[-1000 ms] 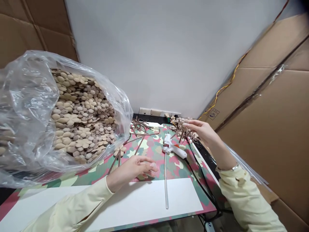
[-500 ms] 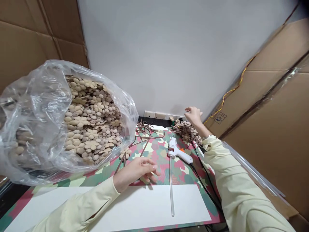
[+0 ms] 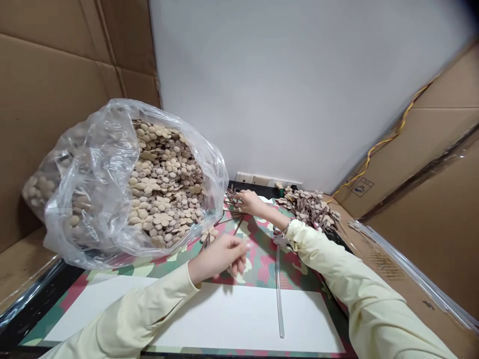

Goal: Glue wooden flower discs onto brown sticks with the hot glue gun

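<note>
My right hand is at the far side of the table, its fingers closed on the pile of thin brown strips. How many strips are between the fingers is hidden. My left hand hovers above the near part of the table, loosely curled with its fingers apart and slightly blurred; nothing shows in it. Just behind it lie a beige flower-shaped piece and some brown strips. The white glue gun is mostly covered by my right forearm. Its clear glue stick extends toward me over a white sheet.
A large clear plastic bag full of beige flower pieces stands at the left. Flower pieces with brown stems are heaped at the back right. A power strip runs along the wall. Cardboard encloses both sides.
My right hand has moved left from above the flower heap to the brown strips, its forearm now covering the glue gun. My left hand stays over the near table. The view has shifted somewhat.
</note>
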Demonstrator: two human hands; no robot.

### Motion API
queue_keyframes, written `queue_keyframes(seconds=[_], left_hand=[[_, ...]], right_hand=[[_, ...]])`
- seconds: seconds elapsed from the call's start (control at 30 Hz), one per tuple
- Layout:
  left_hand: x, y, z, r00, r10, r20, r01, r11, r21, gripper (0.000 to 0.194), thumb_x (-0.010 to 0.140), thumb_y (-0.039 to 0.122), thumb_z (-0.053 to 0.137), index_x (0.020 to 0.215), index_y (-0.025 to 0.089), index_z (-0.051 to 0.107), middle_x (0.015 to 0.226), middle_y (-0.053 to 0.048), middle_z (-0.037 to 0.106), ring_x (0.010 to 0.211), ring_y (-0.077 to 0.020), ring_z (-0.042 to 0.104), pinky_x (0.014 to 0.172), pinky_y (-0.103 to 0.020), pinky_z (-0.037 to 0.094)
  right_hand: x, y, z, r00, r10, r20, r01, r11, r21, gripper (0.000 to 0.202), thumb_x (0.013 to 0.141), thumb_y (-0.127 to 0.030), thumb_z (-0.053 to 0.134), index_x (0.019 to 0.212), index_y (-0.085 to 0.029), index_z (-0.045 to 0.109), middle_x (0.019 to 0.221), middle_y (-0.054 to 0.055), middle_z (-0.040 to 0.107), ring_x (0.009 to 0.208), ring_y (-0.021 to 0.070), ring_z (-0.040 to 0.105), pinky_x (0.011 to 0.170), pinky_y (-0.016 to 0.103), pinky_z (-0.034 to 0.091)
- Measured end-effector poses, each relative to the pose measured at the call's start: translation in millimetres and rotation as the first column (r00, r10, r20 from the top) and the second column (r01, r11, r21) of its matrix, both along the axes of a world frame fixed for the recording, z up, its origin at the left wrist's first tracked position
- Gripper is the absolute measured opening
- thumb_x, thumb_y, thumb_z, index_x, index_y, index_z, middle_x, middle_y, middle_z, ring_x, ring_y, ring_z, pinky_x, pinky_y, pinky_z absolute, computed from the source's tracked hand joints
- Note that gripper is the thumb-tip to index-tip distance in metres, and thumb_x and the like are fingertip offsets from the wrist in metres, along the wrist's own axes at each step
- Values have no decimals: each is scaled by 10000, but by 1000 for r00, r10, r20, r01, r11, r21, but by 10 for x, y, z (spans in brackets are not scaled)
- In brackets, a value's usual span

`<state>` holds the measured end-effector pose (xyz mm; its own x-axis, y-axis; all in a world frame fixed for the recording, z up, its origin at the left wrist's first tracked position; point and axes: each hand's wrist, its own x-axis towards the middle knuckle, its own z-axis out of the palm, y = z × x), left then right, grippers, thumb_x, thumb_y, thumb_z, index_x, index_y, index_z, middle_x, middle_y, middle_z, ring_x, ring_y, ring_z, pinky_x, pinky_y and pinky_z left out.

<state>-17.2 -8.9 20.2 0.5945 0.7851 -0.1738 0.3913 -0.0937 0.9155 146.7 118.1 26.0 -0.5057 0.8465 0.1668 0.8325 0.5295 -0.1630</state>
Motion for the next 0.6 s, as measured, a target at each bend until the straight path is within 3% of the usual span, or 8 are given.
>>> queue_keyframes(seconds=[0.07,0.13,0.17,0.23,0.27,0.33,0.47,0.6], left_hand=[[-215,154,122,944,287,-164,-177,857,483,294,882,357,358,804,162,564,758,-75,637,680,-189,610,599,-274,431],[-488,332,220,737,626,-254,-226,583,781,258,875,229,336,971,136,557,977,-156,608,930,-270,585,734,-340,434],[-625,416,252,609,725,-321,-183,523,832,266,860,211,354,1014,111,547,1039,-201,576,996,-314,554,756,-373,429],[-862,553,280,441,751,-492,-142,599,788,316,842,262,398,1077,92,525,1082,-239,545,1015,-363,539,742,-409,433],[-953,602,283,438,682,-585,-120,690,714,341,837,295,412,1100,105,516,1094,-227,548,1022,-354,540,751,-403,434],[-1087,660,281,459,602,-654,-88,763,640,356,798,339,480,1096,151,530,1071,-176,583,1031,-321,550,765,-366,437],[-1261,668,320,472,549,-690,-66,803,593,422,739,373,532,1073,116,528,1055,-184,577,1005,-306,557,760,-334,428],[-1396,661,357,510,486,-710,4,824,566,225,695,274,524,869,140,572,910,-131,599,893,-281,572,697,-306,407]], right_hand=[[-59,85,-31,1000,22,-8,-22,1000,-4,173,798,-174,550,922,-135,664,920,109,663,833,188,584,705,237,371],[-107,149,-65,999,30,-20,-30,999,-12,150,811,-200,556,891,-132,664,906,94,663,842,187,586,724,248,393],[-126,171,-82,999,28,-27,-29,999,-18,151,825,-222,553,886,-131,656,905,85,658,844,183,587,737,262,410],[-144,193,-104,999,19,-42,-20,999,-35,195,858,-292,535,922,-130,623,929,63,636,835,166,590,749,304,451],[-140,193,-106,999,13,-52,-15,999,-46,217,867,-317,525,936,-128,608,930,52,628,815,154,591,739,318,468],[-100,166,-86,997,0,-78,-5,998,-66,197,857,-294,535,883,-115,612,864,40,630,746,142,587,690,300,471],[128,3,50,986,-46,-163,31,996,-89,116,746,-119,536,675,-112,628,699,54,640,648,150,550,593,242,383],[488,-228,238,955,-101,-278,69,990,-121,105,729,-135,508,721,-137,613,746,63,649,652,147,541,570,230,356]])
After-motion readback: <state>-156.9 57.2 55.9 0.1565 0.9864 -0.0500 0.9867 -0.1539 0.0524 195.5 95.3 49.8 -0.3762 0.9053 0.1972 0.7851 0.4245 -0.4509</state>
